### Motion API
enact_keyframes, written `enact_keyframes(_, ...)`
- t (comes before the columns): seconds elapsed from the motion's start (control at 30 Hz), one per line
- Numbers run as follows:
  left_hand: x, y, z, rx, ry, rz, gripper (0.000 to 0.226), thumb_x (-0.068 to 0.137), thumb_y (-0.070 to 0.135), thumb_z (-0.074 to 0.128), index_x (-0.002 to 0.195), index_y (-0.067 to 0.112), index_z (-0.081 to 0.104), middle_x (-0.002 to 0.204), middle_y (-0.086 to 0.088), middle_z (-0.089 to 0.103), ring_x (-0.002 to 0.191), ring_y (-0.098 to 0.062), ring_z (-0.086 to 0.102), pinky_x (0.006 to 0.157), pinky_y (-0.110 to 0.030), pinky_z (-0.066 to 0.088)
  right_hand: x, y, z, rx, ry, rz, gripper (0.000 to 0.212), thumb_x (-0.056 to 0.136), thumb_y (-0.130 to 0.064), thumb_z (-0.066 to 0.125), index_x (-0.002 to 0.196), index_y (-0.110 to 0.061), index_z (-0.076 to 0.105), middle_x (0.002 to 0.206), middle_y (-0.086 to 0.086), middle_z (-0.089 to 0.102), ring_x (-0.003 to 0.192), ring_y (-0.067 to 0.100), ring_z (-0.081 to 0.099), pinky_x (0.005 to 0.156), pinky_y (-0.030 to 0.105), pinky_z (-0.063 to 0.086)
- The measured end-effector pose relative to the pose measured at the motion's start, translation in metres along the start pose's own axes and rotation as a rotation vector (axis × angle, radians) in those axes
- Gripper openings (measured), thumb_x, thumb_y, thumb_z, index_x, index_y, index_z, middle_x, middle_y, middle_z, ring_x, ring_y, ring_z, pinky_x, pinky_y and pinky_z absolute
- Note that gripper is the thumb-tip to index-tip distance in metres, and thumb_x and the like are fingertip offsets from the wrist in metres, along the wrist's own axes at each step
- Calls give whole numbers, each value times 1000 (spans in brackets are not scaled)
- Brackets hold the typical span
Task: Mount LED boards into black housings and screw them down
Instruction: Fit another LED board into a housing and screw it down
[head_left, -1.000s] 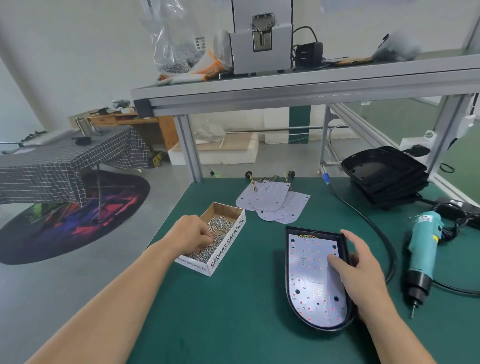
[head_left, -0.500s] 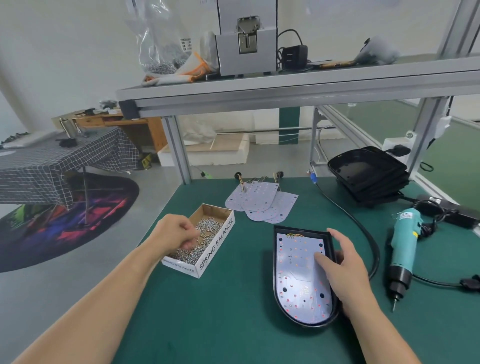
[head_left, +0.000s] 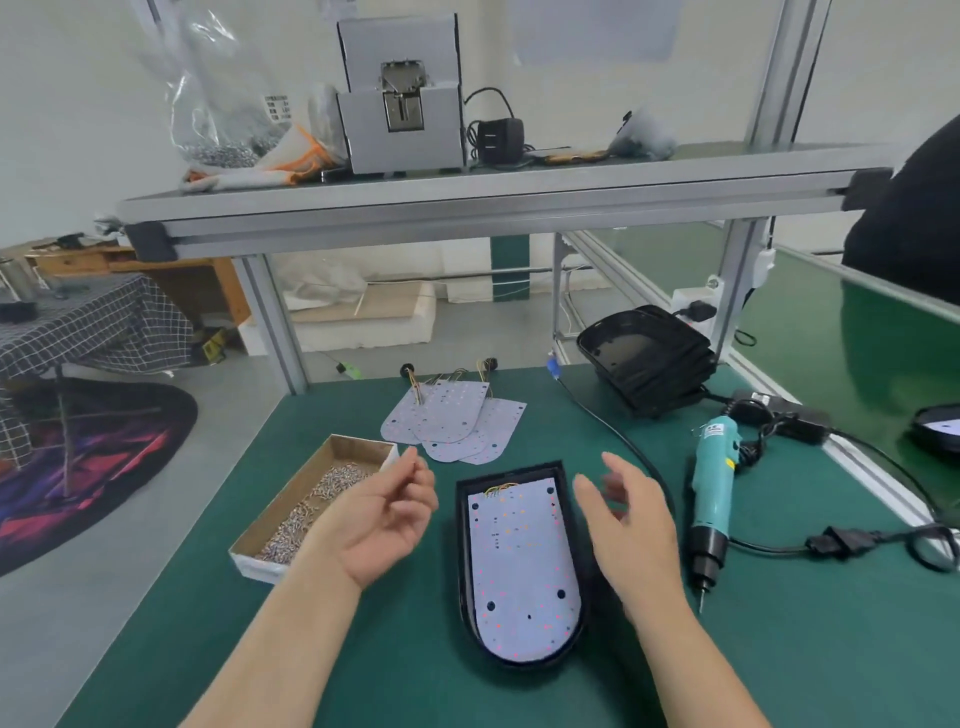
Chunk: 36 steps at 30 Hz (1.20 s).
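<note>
A black housing (head_left: 462, 545) lies on the green mat with a white LED board (head_left: 519, 566) seated inside it. My left hand (head_left: 384, 514) hovers palm-up between the cardboard screw box (head_left: 260, 564) and the housing, fingers curled and fingertips pinched together; the screws in the pinch are too small to make out. My right hand (head_left: 634, 525) floats just above the housing's right rim, fingers spread, touching nothing. Loose screws (head_left: 311, 499) fill the box.
Spare LED boards (head_left: 452, 421) with wires lie fanned behind the housing. A stack of black housings (head_left: 649, 358) stands at the back right. A teal electric screwdriver (head_left: 714, 478) lies to the right, its black cables (head_left: 613, 436) crossing the mat. A shelf frame spans overhead.
My left hand came up out of the screw box and turned palm-up toward the housing. My right hand lifted off the LED board and now hovers beside it.
</note>
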<state>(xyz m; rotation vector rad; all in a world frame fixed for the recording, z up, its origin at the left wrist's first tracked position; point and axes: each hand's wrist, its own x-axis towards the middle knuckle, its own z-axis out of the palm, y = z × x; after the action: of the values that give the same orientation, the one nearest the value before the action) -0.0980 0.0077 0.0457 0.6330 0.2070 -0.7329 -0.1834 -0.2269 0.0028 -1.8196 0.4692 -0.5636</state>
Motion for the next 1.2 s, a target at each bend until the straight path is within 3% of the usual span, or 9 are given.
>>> enact_keyframes(0.07,6,-10,10,-26,-20,-19,35,56,1,91,79,2,65,71,-4,56,50,-8,53,37,-12,41,12,-1,-18,-130,156,-78,46,92,-30,69,135,-15,59,122,6,55,117,21,54,102,39,44)
enact_keyframes(0.17,9,-16,19,-75,11,-19,18,72,4,76,83,1,62,73,-6,56,51,-8,53,38,-11,42,39,5,-58,-542,284,0,55,90,-32,70,137,-9,53,130,21,50,121,40,42,101,50,41)
enact_keyframes(0.3,10,-25,28,-126,8,-15,28,62,-9,78,86,-4,64,76,-13,59,53,-14,59,42,-13,49,60,17,-86,-758,93,329,58,89,-39,67,129,-7,40,122,20,52,111,41,53,87,46,44)
enact_keyframes(0.4,9,-32,33,-92,2,-5,20,71,-8,71,89,-6,64,79,-16,61,56,-18,62,47,-16,53,66,23,-86,-791,33,379,50,84,-40,68,110,-9,38,99,12,58,91,34,55,77,40,45)
enact_keyframes(0.53,7,-37,32,-14,-16,-11,15,75,-9,64,89,-11,69,82,-18,63,60,-19,64,49,-18,55,64,34,-88,-463,182,386,38,80,-27,70,109,-10,52,88,7,59,84,33,55,71,39,45)
enact_keyframes(0.67,4,-38,31,96,25,3,14,72,-12,62,80,-11,74,78,-20,64,58,-19,63,45,-17,53,53,23,-95,351,224,407,34,84,-20,73,113,-13,56,88,6,58,70,21,53,61,32,44)
enact_keyframes(0.8,1,-48,33,108,56,-27,11,65,-10,61,71,-9,70,73,-18,59,51,-17,55,36,-15,42,36,-15,-96,970,130,327,42,94,-59,57,100,-18,55,79,2,58,60,14,53,50,19,48)
enact_keyframes(0.97,-1,-59,36,154,22,-104,8,70,-9,63,73,-9,70,73,-17,57,50,-14,52,32,-13,35,22,-51,-80,1161,109,307,40,92,-57,59,83,-18,54,69,1,57,51,12,48,45,16,40)
enact_keyframes(1.2,-7,-63,36,248,-88,-77,15,77,-9,60,81,-6,75,76,-17,61,56,-14,58,39,-13,41,16,-77,-45,1208,-7,75,15,93,-31,63,103,-22,57,77,1,63,56,10,52,54,18,40)
